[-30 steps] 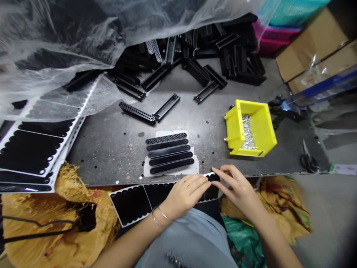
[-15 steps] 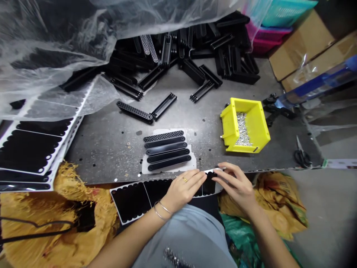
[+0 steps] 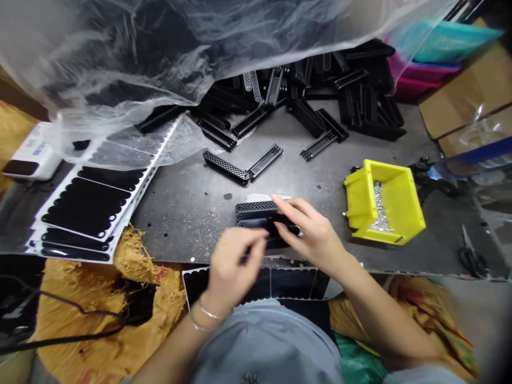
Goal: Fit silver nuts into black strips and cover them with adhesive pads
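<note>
My right hand (image 3: 310, 232) reaches over a row of black plastic bars (image 3: 256, 207) on the table, its thumb and fingers closed on a dark strip with a pale round end, which looks like a black sticker (image 3: 295, 229). My left hand (image 3: 236, 258), blurred, is curled with thumb and fingertips together just left of the right hand's fingers, at the near side of the bars. Whatever it pinches is hidden. The top bar has a lattice face; the lower bars are partly covered by my hands. On my lap lies a sheet of black stickers (image 3: 290, 282).
A yellow bin (image 3: 404, 208) with small metal parts stands right, scissors (image 3: 472, 256) beyond it. Many black plastic pieces (image 3: 312, 114) pile up at the back under clear plastic film (image 3: 168, 53). More sticker sheets (image 3: 88, 205) lie left. Two pieces (image 3: 228, 168) sit mid-table.
Both hands have left the sticker sheet on my lap. The right has moved up over the bars with a dark strip; the left has moved left and curled. The view has shifted left.
</note>
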Motion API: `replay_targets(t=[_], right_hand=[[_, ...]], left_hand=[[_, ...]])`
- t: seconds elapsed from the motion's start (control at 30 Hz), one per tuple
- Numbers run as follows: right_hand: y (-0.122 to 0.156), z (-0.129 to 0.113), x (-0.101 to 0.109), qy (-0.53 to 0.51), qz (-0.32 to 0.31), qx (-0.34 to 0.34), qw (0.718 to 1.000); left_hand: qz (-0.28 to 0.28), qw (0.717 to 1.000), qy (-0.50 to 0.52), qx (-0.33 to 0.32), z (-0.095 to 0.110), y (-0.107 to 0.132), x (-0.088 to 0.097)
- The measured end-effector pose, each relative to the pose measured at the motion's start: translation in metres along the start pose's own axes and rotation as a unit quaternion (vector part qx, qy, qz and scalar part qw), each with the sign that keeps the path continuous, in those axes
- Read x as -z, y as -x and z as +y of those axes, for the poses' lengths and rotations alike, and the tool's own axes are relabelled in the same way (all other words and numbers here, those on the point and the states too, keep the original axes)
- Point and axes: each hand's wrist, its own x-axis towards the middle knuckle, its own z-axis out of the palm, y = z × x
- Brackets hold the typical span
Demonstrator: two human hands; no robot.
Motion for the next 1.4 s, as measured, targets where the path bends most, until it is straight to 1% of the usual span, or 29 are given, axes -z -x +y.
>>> replay_targets(t=[0.03,0.07,0.1,0.17,0.23,0.33,0.43,0.53,0.6,0.67,0.73,0.8,0.9,1.0,1.07,1.13,1.17,1.2,1.27,1.33,1.37,1.4], right_hand=[[-0.015,0.004,-0.012,0.019,-0.012,0.033,0.999],[-0.028,0.009,-0.022,0.031,-0.024,0.061,0.997],[-0.037,0.014,-0.029,0.036,-0.036,0.082,0.995],[-0.048,0.024,-0.037,0.028,-0.059,0.112,0.992],[-0.052,0.03,-0.039,0.006,-0.074,0.119,0.99],[-0.054,0.03,-0.041,-0.016,-0.077,0.108,0.991],[-0.056,0.026,-0.044,-0.02,-0.077,0.1,0.992],[-0.057,0.024,-0.04,-0.01,-0.095,0.099,0.99],[-0.055,0.026,-0.029,0.003,-0.112,0.089,0.99],[-0.049,0.032,-0.012,-0.001,-0.117,0.047,0.992],[-0.041,0.041,0.003,-0.034,-0.103,-0.011,0.994],[-0.033,0.052,0.011,-0.069,-0.073,-0.045,0.994],[-0.026,0.064,0.011,-0.087,-0.044,-0.033,0.995],[-0.023,0.068,0.009,-0.051,-0.042,-0.001,0.998],[-0.02,0.062,0.011,0.035,-0.048,0.005,0.998],[-0.015,0.049,0.012,0.151,-0.053,-0.013,0.987],[-0.012,0.041,0.011,0.198,-0.057,-0.025,0.978],[-0.009,0.033,0.007,0.229,-0.065,-0.032,0.971],[-0.003,0.02,-0.005,0.239,-0.087,-0.022,0.967],[0.001,0.017,-0.022,0.21,-0.126,-0.008,0.97],[0.003,0.019,-0.029,0.192,-0.145,-0.006,0.971],[0.004,0.023,-0.034,0.176,-0.161,-0.007,0.971]], left_hand=[[0.026,0.996,-0.025,0.079,-0.011,-0.012,0.012],[0.022,0.991,-0.037,0.123,-0.023,-0.023,0.021],[0.01,0.988,-0.039,0.15,-0.035,-0.032,0.027],[-0.027,0.986,-0.026,0.163,-0.054,-0.045,0.031],[-0.051,0.986,-0.008,0.159,-0.063,-0.051,0.027],[-0.059,0.985,0.008,0.159,-0.063,-0.052,0.021],[-0.056,0.985,0.008,0.161,-0.06,-0.052,0.019],[-0.05,0.985,-0.001,0.164,-0.062,-0.053,0.018],[-0.047,0.985,-0.008,0.167,-0.063,-0.053,0.018],[-0.045,0.985,-0.011,0.167,-0.064,-0.053,0.017],[-0.045,0.985,-0.012,0.166,-0.064,-0.052,0.017],[-0.045,0.985,-0.01,0.164,-0.064,-0.052,0.017],[-0.046,0.985,-0.013,0.165,-0.064,-0.052,0.018],[-0.052,0.985,-0.023,0.166,-0.065,-0.053,0.018],[-0.056,0.986,-0.039,0.153,-0.065,-0.054,0.02],[-0.061,0.989,-0.052,0.126,-0.06,-0.054,0.022],[-0.074,0.99,-0.056,0.108,-0.057,-0.054,0.023],[-0.1,0.989,-0.061,0.088,-0.053,-0.053,0.023],[-0.181,0.98,-0.08,0.036,-0.045,-0.05,0.02],[-0.252,0.96,-0.119,-0.02,-0.038,-0.047,0.012],[-0.27,0.952,-0.142,-0.041,-0.035,-0.046,0.006],[-0.276,0.946,-0.162,-0.051,-0.033,-0.046,-0.001]])
